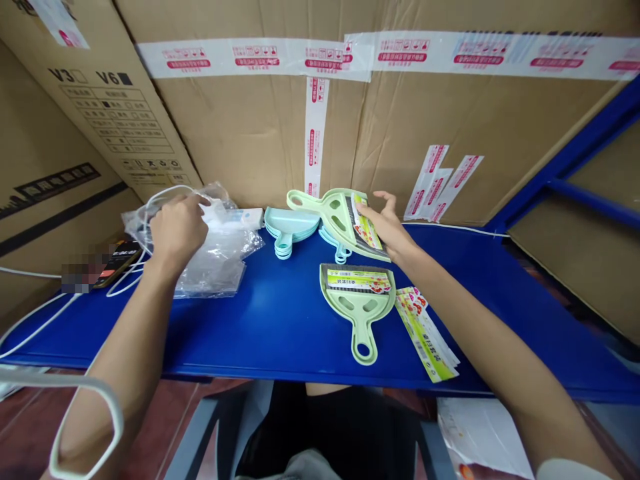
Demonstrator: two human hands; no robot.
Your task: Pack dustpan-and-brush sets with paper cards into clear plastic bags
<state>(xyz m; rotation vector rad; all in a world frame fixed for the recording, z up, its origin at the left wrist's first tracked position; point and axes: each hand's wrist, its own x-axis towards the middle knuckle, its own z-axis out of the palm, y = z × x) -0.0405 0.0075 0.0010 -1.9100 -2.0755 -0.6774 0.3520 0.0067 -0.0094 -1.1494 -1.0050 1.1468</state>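
My right hand grips a pale green dustpan and brush set by its wide end, holding it above the table. A printed yellow-green label lies across its brush. Below it, a second pale green dustpan and brush set rests flat, its handle toward me. My left hand is closed at the clear plastic bags, its fingers curled on the bag's upper edge. Stacked light blue dustpans sit by the cardboard. Light blue handles show partly under the raised set. Loose printed labels lie at the right.
The blue table backs onto a large taped cardboard sheet. A white box stands beside the bags. A phone and white cables lie at the left. A blue metal frame rises at the right.
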